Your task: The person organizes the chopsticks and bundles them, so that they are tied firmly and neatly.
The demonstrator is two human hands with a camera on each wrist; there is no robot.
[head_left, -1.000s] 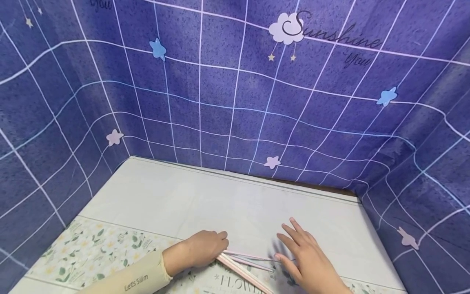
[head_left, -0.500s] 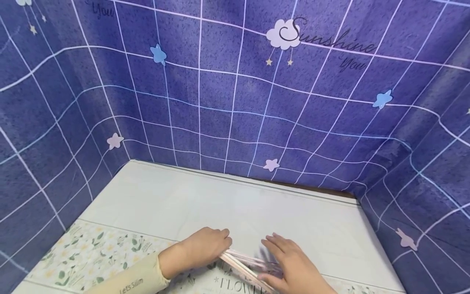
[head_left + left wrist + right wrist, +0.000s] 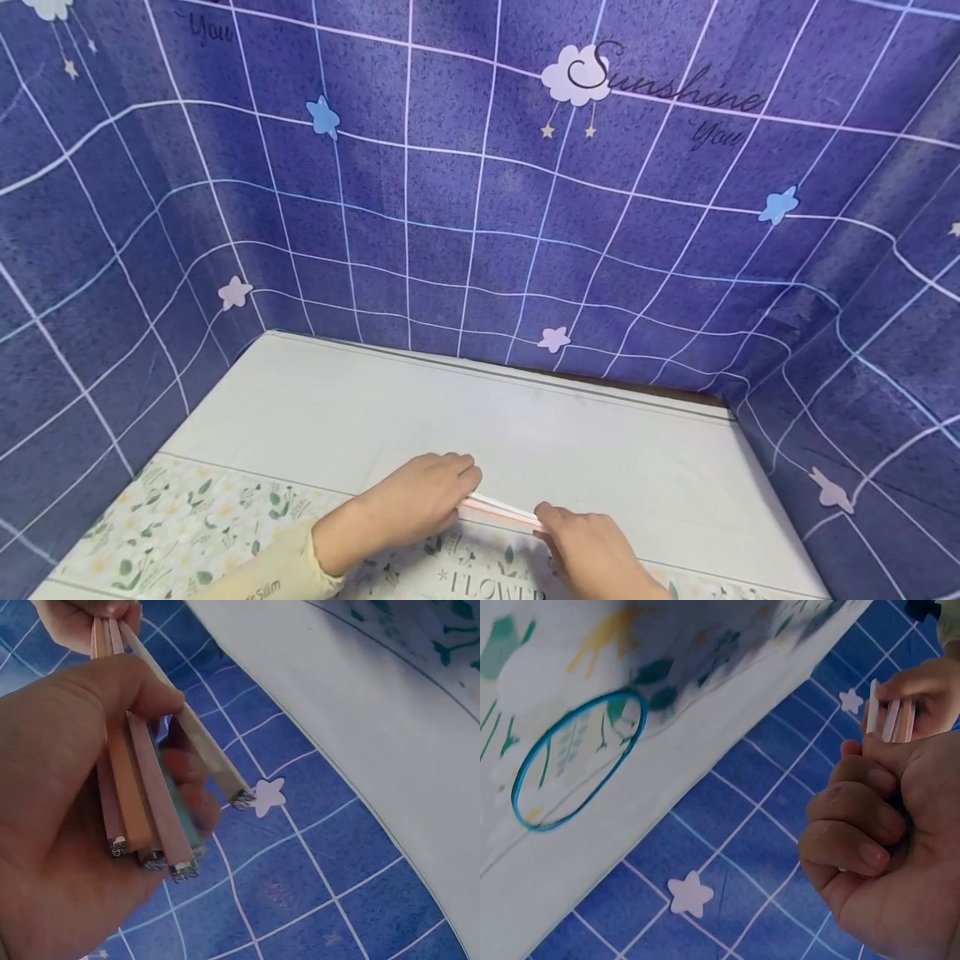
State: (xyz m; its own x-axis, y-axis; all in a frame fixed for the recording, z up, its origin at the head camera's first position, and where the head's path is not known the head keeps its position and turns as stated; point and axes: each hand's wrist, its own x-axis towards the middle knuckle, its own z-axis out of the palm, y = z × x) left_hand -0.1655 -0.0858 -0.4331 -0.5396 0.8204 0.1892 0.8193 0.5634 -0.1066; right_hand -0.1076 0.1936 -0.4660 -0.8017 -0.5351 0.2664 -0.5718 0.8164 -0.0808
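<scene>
My left hand (image 3: 423,496) grips a bundle of long pastel strips (image 3: 498,510) above the table's floral band. In the left wrist view, the thumb lies across the strips (image 3: 129,780), which are pink, orange, teal and cream with silvery, crinkled ends. One cream strip (image 3: 214,757) stands apart from the others at this end. At the bundle's other end, my right hand (image 3: 592,546) holds the strips. Its fingers (image 3: 847,817) are curled in the right wrist view, hiding that end. The strips stretch between both hands, slanting slightly down to the right in the head view.
A white tablecloth (image 3: 360,400) with a floral band (image 3: 187,517) covers the table. Purple-blue grid-patterned fabric (image 3: 480,192) surrounds its back and sides. A thin teal loop (image 3: 577,761) shows over the floral cloth in the right wrist view.
My right hand, first spread apart from the bundle, has come in leftward and closed on the strips' right end. The strips, earlier fanned out and slanting down, are now gathered close and more level.
</scene>
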